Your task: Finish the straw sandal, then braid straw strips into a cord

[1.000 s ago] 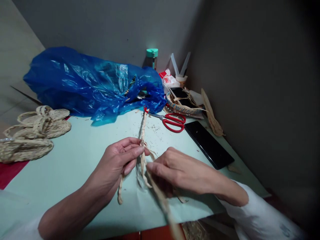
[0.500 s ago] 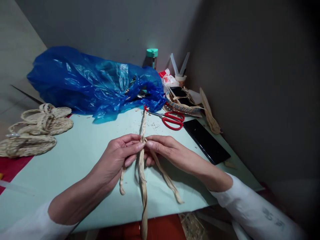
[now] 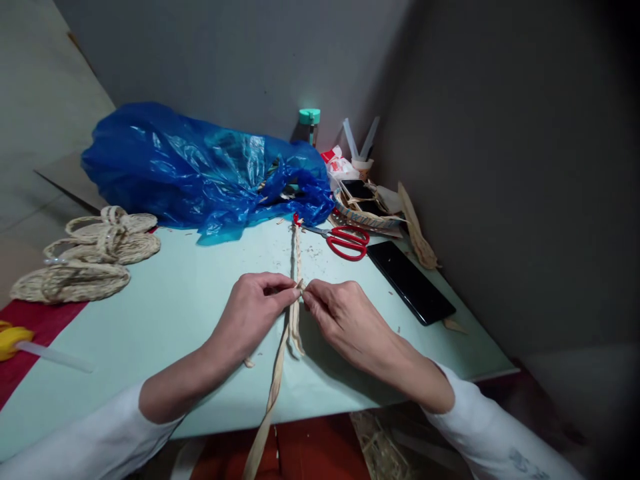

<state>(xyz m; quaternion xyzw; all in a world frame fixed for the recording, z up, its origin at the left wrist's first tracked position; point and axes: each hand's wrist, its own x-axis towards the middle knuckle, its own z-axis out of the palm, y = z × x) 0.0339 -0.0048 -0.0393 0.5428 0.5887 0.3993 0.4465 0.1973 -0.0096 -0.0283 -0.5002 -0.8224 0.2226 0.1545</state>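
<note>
A pale braid of dried husk strips [image 3: 299, 257] runs toward me from a red tie [image 3: 297, 219] at its far end. My left hand [image 3: 257, 308] pinches the braid's near end between thumb and fingers. Close against it, my right hand [image 3: 343, 313] is closed on the husk at the same spot; its fingertips are partly hidden. Below the hands, a short strand hangs down, and a long loose husk strip [image 3: 274, 393] trails over the table's near edge. Another strand's tip [image 3: 249, 363] shows under my left hand.
Red-handled scissors [image 3: 349, 243] and a black phone [image 3: 411, 283] lie to the right. A blue plastic bag [image 3: 200, 173] fills the back of the pale table [image 3: 200, 360]. Woven sandals [image 3: 75, 283] sit at left, near a yellow object [image 3: 14, 340]. Behind stands a green-lidded bottle [image 3: 309, 119].
The strands below my hands have shifted: the long strip now slants left, and the strand that hung to the right hangs near the middle. My right fingers have curled in. The view has moved slightly.
</note>
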